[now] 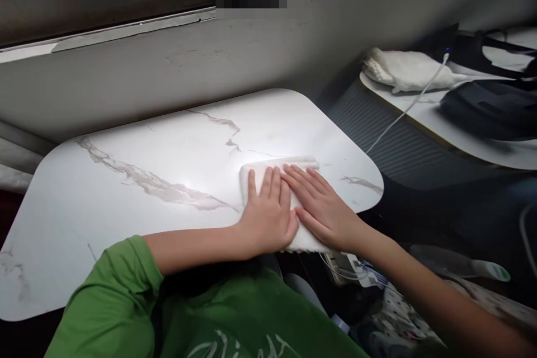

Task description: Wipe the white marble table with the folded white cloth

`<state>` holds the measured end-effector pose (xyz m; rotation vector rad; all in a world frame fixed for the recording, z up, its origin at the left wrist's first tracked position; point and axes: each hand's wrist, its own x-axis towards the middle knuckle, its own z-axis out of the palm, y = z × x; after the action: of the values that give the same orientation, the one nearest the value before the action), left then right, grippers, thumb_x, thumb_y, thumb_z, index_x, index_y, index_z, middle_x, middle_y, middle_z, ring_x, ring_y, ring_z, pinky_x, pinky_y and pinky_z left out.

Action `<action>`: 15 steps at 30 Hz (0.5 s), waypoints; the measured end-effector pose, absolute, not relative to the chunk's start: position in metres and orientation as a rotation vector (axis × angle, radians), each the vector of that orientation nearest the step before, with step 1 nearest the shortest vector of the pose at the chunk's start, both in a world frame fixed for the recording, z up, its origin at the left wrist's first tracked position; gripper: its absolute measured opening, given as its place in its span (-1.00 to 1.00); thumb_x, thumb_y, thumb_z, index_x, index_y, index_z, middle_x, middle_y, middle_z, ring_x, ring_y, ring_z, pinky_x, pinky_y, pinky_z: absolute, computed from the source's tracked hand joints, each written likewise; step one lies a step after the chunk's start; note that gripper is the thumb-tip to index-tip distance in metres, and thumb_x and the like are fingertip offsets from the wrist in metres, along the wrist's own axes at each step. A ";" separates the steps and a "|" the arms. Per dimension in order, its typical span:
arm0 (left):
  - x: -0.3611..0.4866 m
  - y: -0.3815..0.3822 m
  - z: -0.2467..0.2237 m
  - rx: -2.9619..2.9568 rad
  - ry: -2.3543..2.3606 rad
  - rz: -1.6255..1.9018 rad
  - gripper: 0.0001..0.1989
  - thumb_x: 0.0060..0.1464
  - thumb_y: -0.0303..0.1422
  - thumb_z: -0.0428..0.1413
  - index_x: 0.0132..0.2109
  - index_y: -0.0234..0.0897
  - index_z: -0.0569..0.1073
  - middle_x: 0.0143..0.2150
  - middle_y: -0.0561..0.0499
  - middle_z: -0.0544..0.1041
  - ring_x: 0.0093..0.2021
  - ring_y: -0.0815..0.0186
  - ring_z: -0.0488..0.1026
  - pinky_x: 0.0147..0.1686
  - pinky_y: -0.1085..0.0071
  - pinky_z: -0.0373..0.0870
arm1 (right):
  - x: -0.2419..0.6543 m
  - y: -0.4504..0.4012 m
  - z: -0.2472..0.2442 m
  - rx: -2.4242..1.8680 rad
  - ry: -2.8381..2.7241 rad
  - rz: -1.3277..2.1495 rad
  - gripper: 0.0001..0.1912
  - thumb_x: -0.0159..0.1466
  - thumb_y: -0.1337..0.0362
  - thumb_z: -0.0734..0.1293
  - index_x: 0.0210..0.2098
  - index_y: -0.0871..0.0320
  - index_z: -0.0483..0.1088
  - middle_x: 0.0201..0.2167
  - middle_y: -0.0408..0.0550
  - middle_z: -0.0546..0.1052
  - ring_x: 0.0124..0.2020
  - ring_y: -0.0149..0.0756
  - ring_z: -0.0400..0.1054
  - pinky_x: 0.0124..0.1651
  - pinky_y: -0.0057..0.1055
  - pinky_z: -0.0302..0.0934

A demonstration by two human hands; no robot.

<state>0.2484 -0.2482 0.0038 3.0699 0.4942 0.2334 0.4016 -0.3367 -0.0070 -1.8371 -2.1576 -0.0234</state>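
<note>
A folded white cloth lies on the right part of a white marble-patterned table, near its front edge. Flat on the cloth rests my left hand, its fingers spread and pointing away from me. Beside it, my right hand lies on the cloth too, fingers stretched out toward the upper left. The two hands touch or nearly touch at the fingertips and thumbs. Part of the cloth is hidden under both palms.
At the right stands a second white table with a white cloth-like bundle, a black bag and a white cable. A wall runs behind. A clear bottle and other items lie below, at the lower right.
</note>
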 end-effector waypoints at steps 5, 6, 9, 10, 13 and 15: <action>0.259 -0.247 0.004 3.068 0.366 0.212 -0.39 0.27 -0.22 -0.16 0.30 -0.63 0.15 0.36 -0.44 0.07 0.38 -0.11 -0.05 0.28 -0.19 -0.19 | 0.422 -0.347 -0.011 -1.872 -2.139 0.082 -0.33 0.39 0.17 0.02 0.42 0.10 -0.32 0.41 0.02 -0.04 0.40 -0.09 -0.16 0.35 0.06 -0.08; 0.266 -0.236 0.005 3.058 0.364 0.187 -0.39 0.26 -0.22 -0.15 0.30 -0.61 0.14 0.36 -0.43 0.07 0.38 -0.09 -0.04 0.29 -0.18 -0.20 | 0.431 -0.337 -0.012 -1.879 -2.146 0.113 -0.33 0.39 0.14 0.02 0.41 0.11 -0.29 0.41 0.02 -0.04 0.40 -0.08 -0.17 0.34 0.06 -0.08; 0.295 -0.184 0.006 3.035 0.392 0.133 -0.42 0.27 -0.24 -0.17 0.32 -0.52 0.13 0.37 -0.35 0.08 0.39 0.00 -0.03 0.31 -0.12 -0.24 | 0.458 -0.277 -0.014 -1.969 -2.121 0.158 -0.33 0.35 0.13 0.01 0.39 0.22 -0.16 0.40 0.09 -0.02 0.39 -0.02 -0.16 0.34 0.11 -0.10; 0.307 -0.163 0.007 3.030 0.421 0.136 -0.43 0.27 -0.25 -0.17 0.32 -0.49 0.13 0.38 -0.32 0.08 0.39 0.04 -0.03 0.32 -0.09 -0.25 | 0.467 -0.250 -0.014 -2.015 -2.087 0.148 -0.33 0.34 0.15 0.01 0.38 0.27 -0.11 0.39 0.11 0.00 0.39 0.00 -0.14 0.34 0.12 -0.12; 0.343 -0.099 0.007 2.994 0.635 0.182 -0.45 0.26 -0.33 -0.18 0.32 -0.49 0.13 0.38 -0.28 0.09 0.39 0.08 -0.01 0.33 -0.05 -0.24 | 0.488 -0.164 -0.012 -2.090 -2.005 0.088 -0.34 0.29 0.25 0.02 0.32 0.44 -0.01 0.36 0.24 0.06 0.38 0.01 -0.10 0.34 0.09 -0.17; 0.360 -0.068 0.006 2.961 0.802 0.238 -0.47 0.25 -0.38 -0.19 0.31 -0.49 0.15 0.37 -0.27 0.12 0.38 0.09 0.00 0.33 -0.03 -0.22 | 0.496 -0.117 -0.011 -2.041 -1.986 0.058 -0.38 0.27 0.30 0.02 0.29 0.41 0.07 0.34 0.22 0.13 0.35 -0.01 -0.04 0.32 0.08 -0.15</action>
<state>0.3595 -0.0675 0.0064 2.9610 0.8015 0.2379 0.4964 -0.1166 -0.0113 -2.0409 -1.9865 0.0583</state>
